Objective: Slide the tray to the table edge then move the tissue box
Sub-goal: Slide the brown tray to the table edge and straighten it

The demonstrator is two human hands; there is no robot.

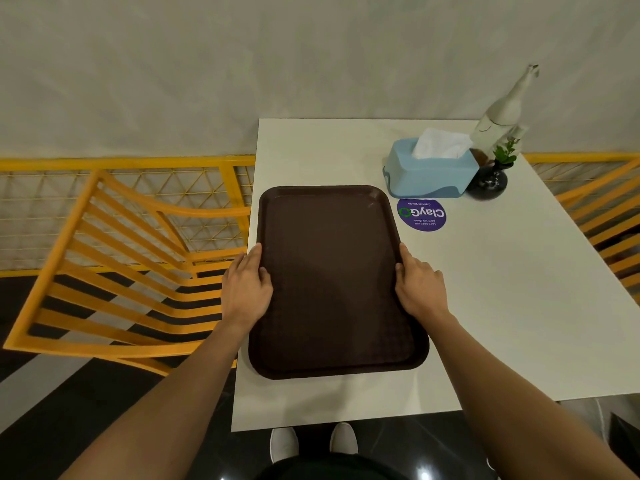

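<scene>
A dark brown tray (pixel 332 278) lies flat on the white table (pixel 502 289), its left rim along the table's left edge. My left hand (pixel 246 289) grips the tray's left rim, thumb on top. My right hand (pixel 419 285) grips the right rim the same way. A light blue tissue box (pixel 429 174) with a white tissue sticking up stands at the far right of the table, just beyond the tray's far right corner and apart from it.
A purple round sticker (pixel 421 214) lies on the table before the box. A small dark vase with a green sprig (pixel 493 180) and a pale bottle (pixel 502 112) stand right of the box. Yellow chairs (pixel 114 258) flank the table; a wall is behind.
</scene>
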